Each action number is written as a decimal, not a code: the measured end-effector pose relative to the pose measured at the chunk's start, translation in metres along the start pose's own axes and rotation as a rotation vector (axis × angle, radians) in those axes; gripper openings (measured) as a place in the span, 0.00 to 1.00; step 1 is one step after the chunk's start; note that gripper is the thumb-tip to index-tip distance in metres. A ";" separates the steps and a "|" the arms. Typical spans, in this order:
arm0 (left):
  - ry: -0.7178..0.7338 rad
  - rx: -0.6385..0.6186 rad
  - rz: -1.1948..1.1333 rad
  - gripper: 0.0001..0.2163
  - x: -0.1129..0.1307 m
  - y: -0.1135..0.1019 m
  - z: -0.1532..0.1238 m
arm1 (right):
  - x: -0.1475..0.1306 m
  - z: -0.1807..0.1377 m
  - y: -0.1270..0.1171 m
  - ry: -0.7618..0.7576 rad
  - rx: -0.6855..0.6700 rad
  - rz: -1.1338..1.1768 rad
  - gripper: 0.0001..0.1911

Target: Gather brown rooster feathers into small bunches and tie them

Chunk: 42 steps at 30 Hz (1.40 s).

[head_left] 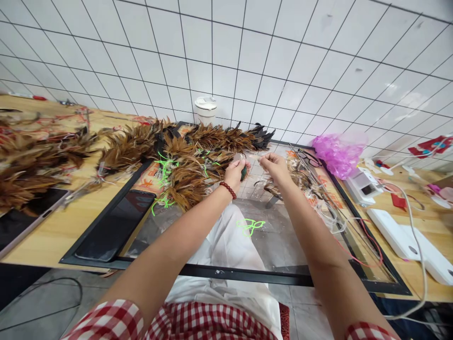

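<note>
My left hand (pixel 236 171) is closed around a small dark green bundle (pixel 244 173), likely feathers. It wears a red bead bracelet (pixel 228 190) at the wrist. My right hand (pixel 273 166) is pinched shut just to the right of it, on something thin that I cannot make out. Both hands hover over a glass panel (pixel 276 236) in a black frame. A heap of brown feather bundles (pixel 191 160) tied with neon green string lies right behind and left of my left hand.
More brown feathers (pixel 31 160) cover the wooden bench at left. A phone (pixel 116 224) lies on the frame's left side. A white cup (pixel 205 109) stands at the wall. A pink plastic bag (pixel 336 153), glasses, loose strings, a white device (pixel 364 186) and cables lie at right.
</note>
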<state>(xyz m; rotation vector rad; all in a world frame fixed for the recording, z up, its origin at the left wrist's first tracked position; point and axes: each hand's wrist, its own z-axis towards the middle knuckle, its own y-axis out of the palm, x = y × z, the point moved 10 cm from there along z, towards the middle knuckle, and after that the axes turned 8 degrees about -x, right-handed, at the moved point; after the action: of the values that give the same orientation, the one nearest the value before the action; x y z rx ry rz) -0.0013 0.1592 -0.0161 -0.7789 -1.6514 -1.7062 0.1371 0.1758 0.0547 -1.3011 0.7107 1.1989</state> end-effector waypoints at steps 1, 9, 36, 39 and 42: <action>-0.001 0.000 0.002 0.11 0.000 0.000 0.000 | -0.002 -0.001 -0.001 -0.022 0.035 -0.054 0.11; -0.034 -0.013 -0.062 0.08 0.003 0.005 -0.004 | -0.050 -0.025 0.031 -0.290 0.032 -0.739 0.12; -0.139 -0.224 -0.103 0.11 -0.008 0.029 -0.012 | -0.004 -0.001 -0.033 -0.020 -0.100 -0.750 0.09; -0.127 -0.167 -0.110 0.11 -0.008 0.021 -0.009 | 0.003 -0.006 -0.021 -0.020 -0.208 -1.124 0.13; -0.132 -0.167 -0.096 0.12 -0.008 0.020 -0.009 | 0.009 -0.010 -0.004 -0.032 -0.254 -1.316 0.16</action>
<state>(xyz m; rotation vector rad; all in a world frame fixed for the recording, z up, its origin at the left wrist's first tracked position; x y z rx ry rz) 0.0195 0.1501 -0.0105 -0.9217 -1.6731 -1.9152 0.1460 0.1688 0.0455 -1.5155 -0.3782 0.2063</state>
